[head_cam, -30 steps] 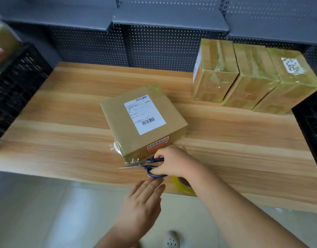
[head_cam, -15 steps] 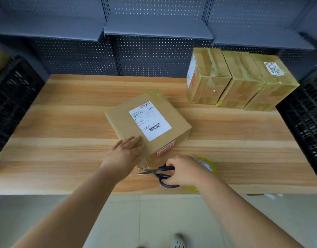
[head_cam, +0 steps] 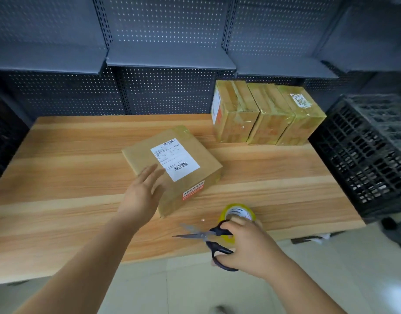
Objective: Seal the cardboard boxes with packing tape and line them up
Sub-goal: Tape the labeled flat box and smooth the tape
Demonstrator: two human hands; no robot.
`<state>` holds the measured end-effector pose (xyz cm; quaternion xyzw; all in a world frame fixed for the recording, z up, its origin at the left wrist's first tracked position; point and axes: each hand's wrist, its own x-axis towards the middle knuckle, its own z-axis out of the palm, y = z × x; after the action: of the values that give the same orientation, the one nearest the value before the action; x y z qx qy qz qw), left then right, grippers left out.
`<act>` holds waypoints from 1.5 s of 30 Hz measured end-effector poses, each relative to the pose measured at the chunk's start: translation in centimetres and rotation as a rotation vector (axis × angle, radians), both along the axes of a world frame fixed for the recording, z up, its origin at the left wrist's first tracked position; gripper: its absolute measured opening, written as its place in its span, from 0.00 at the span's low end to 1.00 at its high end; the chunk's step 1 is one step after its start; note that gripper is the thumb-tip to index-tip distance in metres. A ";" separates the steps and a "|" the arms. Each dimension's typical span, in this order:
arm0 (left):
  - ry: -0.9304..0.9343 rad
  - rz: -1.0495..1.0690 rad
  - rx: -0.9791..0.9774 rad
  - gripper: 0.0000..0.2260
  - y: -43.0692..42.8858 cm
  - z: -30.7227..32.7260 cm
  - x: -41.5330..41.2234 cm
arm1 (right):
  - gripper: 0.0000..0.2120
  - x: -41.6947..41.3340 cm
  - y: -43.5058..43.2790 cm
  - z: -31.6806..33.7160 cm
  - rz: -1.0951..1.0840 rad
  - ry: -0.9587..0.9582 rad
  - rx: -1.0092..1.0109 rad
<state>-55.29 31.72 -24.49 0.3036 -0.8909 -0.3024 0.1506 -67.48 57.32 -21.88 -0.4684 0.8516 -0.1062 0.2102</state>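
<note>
The labelled cardboard box [head_cam: 174, 164] lies skewed at mid-counter [head_cam: 70, 177]. The left hand [head_cam: 141, 196], fingers straight and spread, reaches over its near-left corner. The right hand [head_cam: 247, 248] grips black-handled scissors [head_cam: 206, 234], blades parted, against the yellow tape roll [head_cam: 239, 211]. Three taped boxes [head_cam: 267, 114] stand touching in a row at the back right.

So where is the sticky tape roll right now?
In the head view, the yellow tape roll sits on the wooden table near its front edge, right of the labelled box, partly behind the right hand that grips the scissors.
</note>
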 end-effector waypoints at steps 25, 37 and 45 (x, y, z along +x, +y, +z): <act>-0.029 -0.378 0.545 0.05 10.1 19.2 -2.9 | 0.29 0.0 7.6 16.9 0.015 0.310 -0.209; 0.261 -0.075 0.639 0.07 12.0 15.7 -9.4 | 0.27 -7.1 10.1 12.0 -0.100 0.133 -0.112; 0.181 0.052 0.725 0.04 12.1 11.5 -16.6 | 0.30 -17.9 13.8 -0.2 -0.360 0.071 -0.129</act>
<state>-71.94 43.85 -13.00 0.3317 -0.7010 -0.6200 0.1192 -85.39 71.12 -22.08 -0.3245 0.9199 -0.1797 0.1271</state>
